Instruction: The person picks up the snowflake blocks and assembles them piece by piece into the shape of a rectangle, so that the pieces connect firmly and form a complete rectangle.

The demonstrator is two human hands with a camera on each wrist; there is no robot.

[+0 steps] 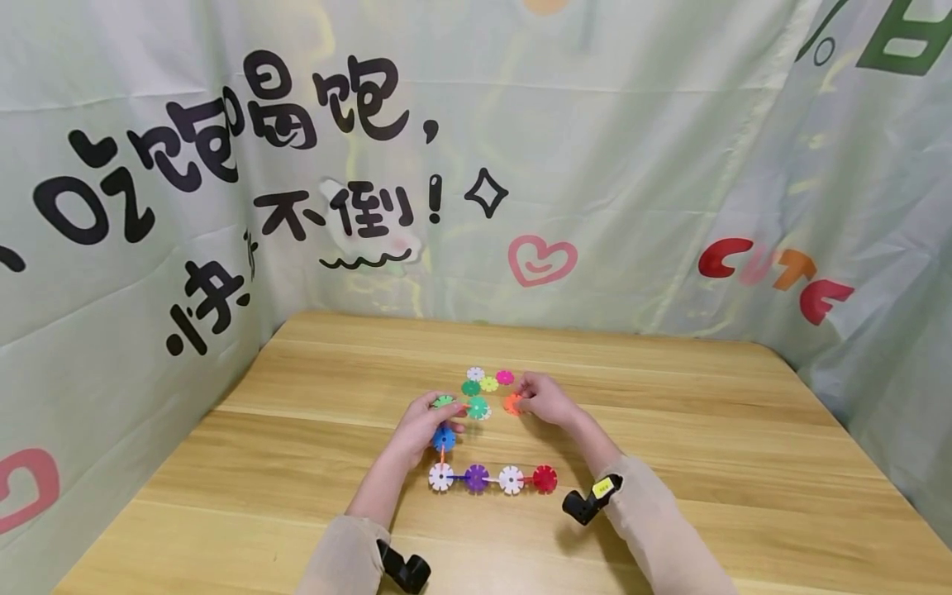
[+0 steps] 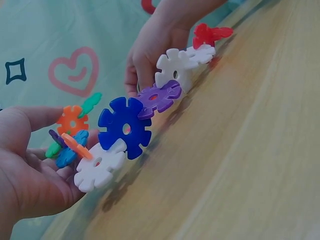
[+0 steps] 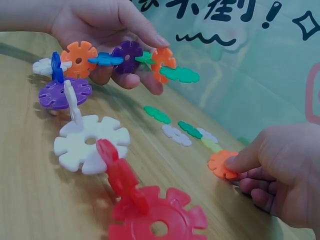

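My left hand (image 1: 416, 431) holds one end of a chain of interlocked plastic snowflake discs, its thumb on an orange disc (image 3: 164, 59) and its fingers under the links. A green disc (image 3: 180, 74) forms that end of the chain. From the hand the chain runs past a blue disc (image 1: 444, 440), turns at a white disc (image 1: 435, 483) and continues right through a purple disc (image 1: 471, 484) to a red disc (image 1: 545, 469). To the right, my right hand (image 1: 552, 400) pinches a separate orange disc (image 3: 218, 161) between thumb and fingers, low over the table.
Loose discs lie on the wooden table (image 1: 669, 413) beyond and between the hands: white (image 1: 475, 373), dark green (image 1: 471, 388), yellow (image 1: 488, 385) and pink (image 1: 506, 378). A printed curtain (image 1: 632, 165) stands behind the table and along its sides.
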